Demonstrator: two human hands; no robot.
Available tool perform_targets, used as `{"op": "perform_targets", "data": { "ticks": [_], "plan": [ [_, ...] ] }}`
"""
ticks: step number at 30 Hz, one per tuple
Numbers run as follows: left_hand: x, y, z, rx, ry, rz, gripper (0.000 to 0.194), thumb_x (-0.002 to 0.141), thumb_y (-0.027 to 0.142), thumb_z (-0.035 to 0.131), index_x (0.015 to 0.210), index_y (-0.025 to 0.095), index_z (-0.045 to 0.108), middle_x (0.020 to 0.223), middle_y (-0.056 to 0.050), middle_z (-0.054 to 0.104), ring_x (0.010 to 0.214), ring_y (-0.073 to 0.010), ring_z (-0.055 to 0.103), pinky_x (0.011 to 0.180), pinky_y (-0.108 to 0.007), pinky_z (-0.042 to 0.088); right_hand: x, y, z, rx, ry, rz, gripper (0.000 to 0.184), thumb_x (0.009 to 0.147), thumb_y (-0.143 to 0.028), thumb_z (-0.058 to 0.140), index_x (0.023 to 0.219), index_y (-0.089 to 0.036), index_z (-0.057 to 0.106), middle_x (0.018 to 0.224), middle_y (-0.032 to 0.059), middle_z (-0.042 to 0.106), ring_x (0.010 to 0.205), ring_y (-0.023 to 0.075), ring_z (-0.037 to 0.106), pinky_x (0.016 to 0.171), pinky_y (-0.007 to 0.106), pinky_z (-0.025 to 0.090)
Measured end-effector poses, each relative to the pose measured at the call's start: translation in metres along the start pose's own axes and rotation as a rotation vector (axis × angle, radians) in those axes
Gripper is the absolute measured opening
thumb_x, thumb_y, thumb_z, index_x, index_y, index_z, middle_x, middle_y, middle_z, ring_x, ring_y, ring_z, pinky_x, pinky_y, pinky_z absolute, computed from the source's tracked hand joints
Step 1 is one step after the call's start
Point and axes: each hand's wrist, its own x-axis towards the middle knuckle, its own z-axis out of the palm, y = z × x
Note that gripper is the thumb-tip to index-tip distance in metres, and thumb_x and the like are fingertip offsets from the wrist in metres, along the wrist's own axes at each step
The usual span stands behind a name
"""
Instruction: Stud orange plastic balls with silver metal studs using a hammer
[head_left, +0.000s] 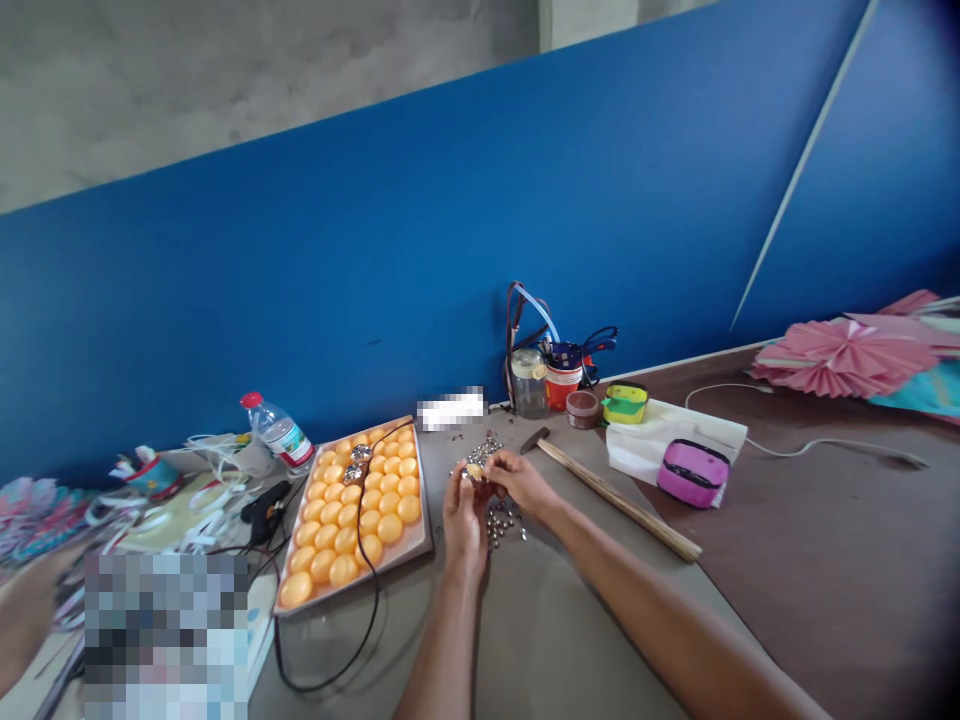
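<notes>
My left hand (465,520) is closed round a small yellow-orange ball (474,472), only part of which shows between the fingers. My right hand (521,482) meets it from the right with its fingers pinched at the ball; whatever tiny piece they may hold is too small to make out. Loose shiny metal studs (501,522) lie in a heap under and behind both hands. To the left, a shallow box (429,500) holds rows of orange balls (343,541). Two clusters of silvery studs (353,473) sit on top of them, with a black cable (361,520) running across.
A hammer (622,502) lies at my right, beside a purple case (694,472) on white paper. Behind stand a glass jar (529,390), a red cup (562,388) and a yellow-green container (625,403). A bottle (283,435) and glue gun (264,515) are left; another person's arm (30,610) reaches in.
</notes>
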Motion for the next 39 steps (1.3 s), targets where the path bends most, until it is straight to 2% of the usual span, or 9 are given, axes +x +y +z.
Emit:
{"op": "perform_targets", "data": {
  "ticks": [2,5,8,11,18,22,25,34,39],
  "plan": [
    [0.000,0.001,0.002,-0.037,0.011,-0.015,0.041,0.072,0.032,0.065,0.111,0.023,0.057,0.084,-0.002,0.066,0.069,-0.0135,0.062,0.073,-0.030,0.047,0.003,0.001,-0.008,-0.093,0.079,-0.038,0.014,0.073,-0.033,0.050,0.070,-0.019,0.051,0.054,-0.0049,0.048,0.048,0.0104,0.043,0.050,0.023,0.035],
    [0.000,0.003,0.004,-0.081,0.034,-0.049,0.040,0.072,0.031,0.066,0.110,0.022,0.058,0.079,-0.001,0.065,0.064,-0.0123,0.061,0.069,-0.029,0.048,0.004,0.004,-0.019,-0.525,0.207,-0.135,0.013,0.075,-0.021,0.047,0.079,-0.017,0.058,0.077,0.0037,0.059,0.072,0.0153,0.053,0.068,0.026,0.040],
    [0.000,0.006,0.004,-0.105,0.036,-0.047,0.038,0.072,0.032,0.066,0.108,0.021,0.060,0.079,-0.003,0.065,0.065,-0.0124,0.061,0.069,-0.028,0.048,-0.001,0.006,-0.023,-0.991,0.192,-0.148,0.027,0.075,-0.015,0.049,0.099,-0.017,0.061,0.099,0.0107,0.058,0.092,0.0202,0.052,0.080,0.029,0.036],
    [0.000,0.007,0.005,-0.119,0.019,-0.045,0.037,0.072,0.033,0.066,0.106,0.020,0.061,0.081,-0.004,0.066,0.065,-0.0124,0.061,0.069,-0.028,0.048,-0.005,0.007,-0.021,-1.205,0.108,-0.123,0.024,0.079,-0.018,0.048,0.097,-0.016,0.063,0.099,0.0129,0.059,0.093,0.0226,0.053,0.079,0.030,0.035],
    [0.001,0.007,0.002,-0.131,0.049,-0.069,0.034,0.072,0.032,0.066,0.103,0.018,0.061,0.081,-0.005,0.066,0.066,-0.0130,0.061,0.069,-0.028,0.048,0.000,0.004,-0.026,-1.147,0.052,-0.107,0.029,0.087,-0.023,0.037,0.086,-0.016,0.066,0.089,0.0101,0.065,0.086,0.0173,0.058,0.073,0.024,0.036],
    [0.003,0.008,0.001,-0.151,0.066,-0.081,0.034,0.072,0.031,0.066,0.103,0.018,0.061,0.080,-0.005,0.067,0.067,-0.0132,0.061,0.069,-0.028,0.048,-0.001,0.003,-0.028,-1.131,-0.027,-0.123,0.021,0.079,-0.021,0.049,0.095,-0.022,0.064,0.096,0.0042,0.067,0.090,0.0163,0.059,0.075,0.023,0.035],
    [0.003,0.008,0.001,-0.150,0.055,-0.080,0.034,0.072,0.031,0.065,0.103,0.018,0.061,0.079,-0.005,0.067,0.067,-0.0135,0.061,0.069,-0.028,0.048,-0.003,0.003,-0.027,-1.162,-0.058,-0.124,0.027,0.075,-0.014,0.051,0.099,-0.020,0.062,0.102,0.0069,0.065,0.093,0.0185,0.057,0.077,0.025,0.033],
    [0.003,0.008,0.001,-0.145,0.056,-0.087,0.031,0.072,0.030,0.066,0.100,0.017,0.062,0.079,-0.005,0.067,0.065,-0.0132,0.062,0.067,-0.028,0.049,-0.004,0.006,-0.027,-1.174,-0.004,-0.146,0.015,0.081,-0.014,0.044,0.082,-0.016,0.059,0.091,0.0089,0.062,0.083,0.0164,0.056,0.072,0.024,0.032],
    [0.003,0.008,0.002,-0.145,0.099,-0.087,0.032,0.070,0.028,0.067,0.099,0.016,0.062,0.077,-0.005,0.067,0.065,-0.0135,0.062,0.067,-0.027,0.049,-0.003,0.006,-0.027,-0.947,0.135,-0.253,0.016,0.079,-0.012,0.041,0.080,-0.016,0.056,0.085,0.0071,0.062,0.079,0.0155,0.055,0.069,0.023,0.035]
  ]
}}
